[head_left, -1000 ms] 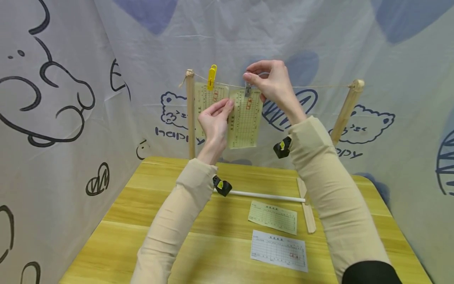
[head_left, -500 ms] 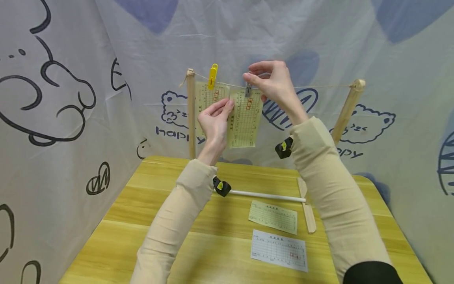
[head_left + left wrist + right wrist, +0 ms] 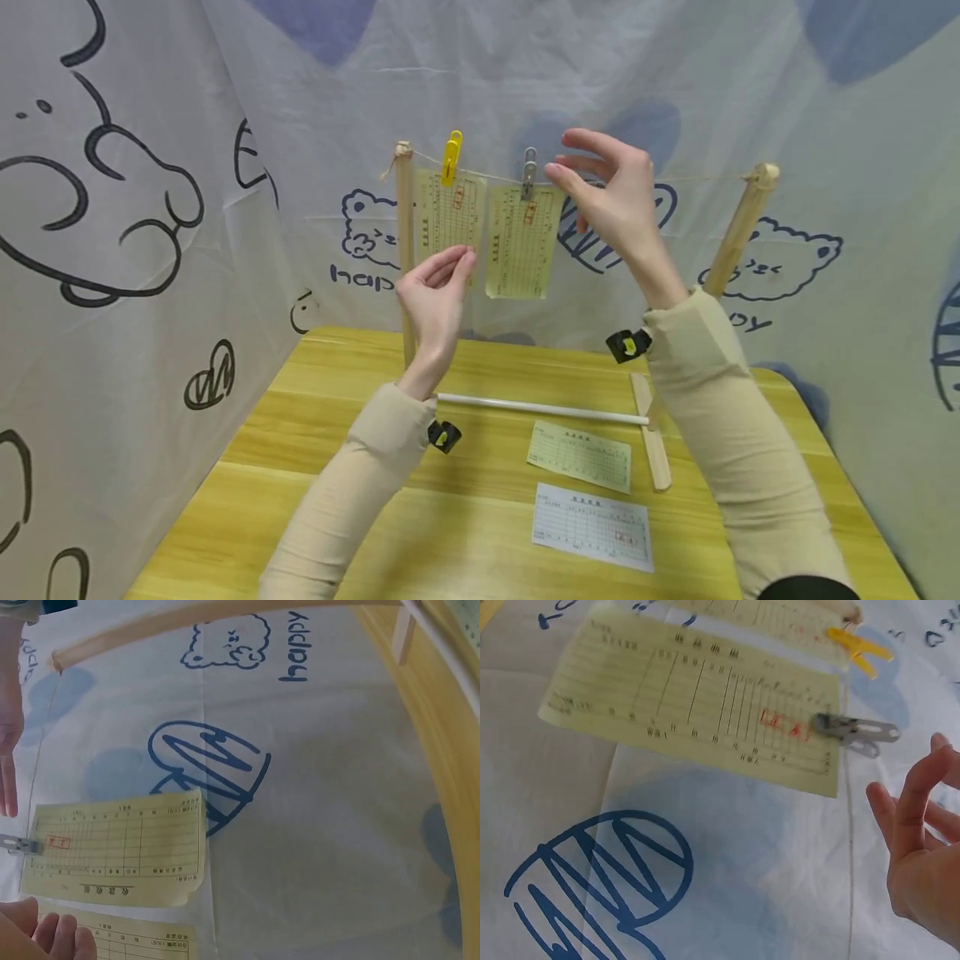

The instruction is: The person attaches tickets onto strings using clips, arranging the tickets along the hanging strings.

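A grey clothespin (image 3: 529,175) pinches a pale yellow printed slip (image 3: 521,246) onto the string, and the slip hangs by itself. To its left, a yellow clothespin (image 3: 452,158) holds a second yellow slip (image 3: 448,212). My right hand (image 3: 611,187) hovers just right of the grey clothespin, fingers apart and loosely bent, touching nothing. Below and left of the first slip is my left hand (image 3: 435,292); its fingers are loosely curled with the thumb near the fingertips, nothing seen between them. It covers the lower part of the second slip.
The string runs between a left wooden post (image 3: 406,250) and a right wooden post (image 3: 742,229). A white rod (image 3: 540,407) joins the frame low down, near a wooden foot (image 3: 651,433). On the table (image 3: 247,500) lie another yellow slip (image 3: 580,456) and a white slip (image 3: 592,527).
My right hand has let go of the grey clothespin and moved right. My left hand has released the slip and dropped down and left. The clipped slip now hangs free.
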{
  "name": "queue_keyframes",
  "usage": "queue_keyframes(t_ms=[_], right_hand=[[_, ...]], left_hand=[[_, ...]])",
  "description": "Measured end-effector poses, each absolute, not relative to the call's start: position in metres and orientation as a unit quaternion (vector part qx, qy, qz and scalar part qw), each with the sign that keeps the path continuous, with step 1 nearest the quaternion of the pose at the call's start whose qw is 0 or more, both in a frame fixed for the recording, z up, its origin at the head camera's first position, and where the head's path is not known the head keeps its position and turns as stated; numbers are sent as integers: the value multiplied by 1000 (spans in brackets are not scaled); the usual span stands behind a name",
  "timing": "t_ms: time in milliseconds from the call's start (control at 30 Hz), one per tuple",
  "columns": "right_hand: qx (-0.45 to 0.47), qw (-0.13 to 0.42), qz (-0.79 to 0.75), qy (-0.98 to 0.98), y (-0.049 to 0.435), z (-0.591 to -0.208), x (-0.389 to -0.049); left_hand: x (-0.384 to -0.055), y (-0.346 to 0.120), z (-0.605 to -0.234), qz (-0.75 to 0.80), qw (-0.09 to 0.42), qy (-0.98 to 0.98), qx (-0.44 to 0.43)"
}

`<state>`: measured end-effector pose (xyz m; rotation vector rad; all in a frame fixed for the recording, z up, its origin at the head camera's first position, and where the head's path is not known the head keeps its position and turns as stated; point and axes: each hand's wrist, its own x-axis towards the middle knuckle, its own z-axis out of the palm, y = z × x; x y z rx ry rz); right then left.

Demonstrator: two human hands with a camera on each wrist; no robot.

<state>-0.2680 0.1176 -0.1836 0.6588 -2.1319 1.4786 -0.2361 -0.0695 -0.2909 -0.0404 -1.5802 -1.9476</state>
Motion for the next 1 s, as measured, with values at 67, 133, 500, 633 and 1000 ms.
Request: queue_keyframes(t_ms=[67, 133, 500, 633, 1000], right_hand=[[257, 253, 544, -758, 125, -195, -257], [272, 277, 551, -739, 135, -211, -245], [130, 227, 684, -682, 204, -383, -193], [20, 188, 724, -664, 229, -451, -180], [-117, 100, 801, -579, 276, -538, -148]], left_hand=[[-226, -71, -300, -736, 299, -606, -23], [-214, -72, -310, -733, 278, -620, -32], [-174, -70, -421, -688, 119, -712, -74], [-165, -60, -461, -662, 43, -742, -98], [-149, -14, -512, -645, -171, -724, -175]])
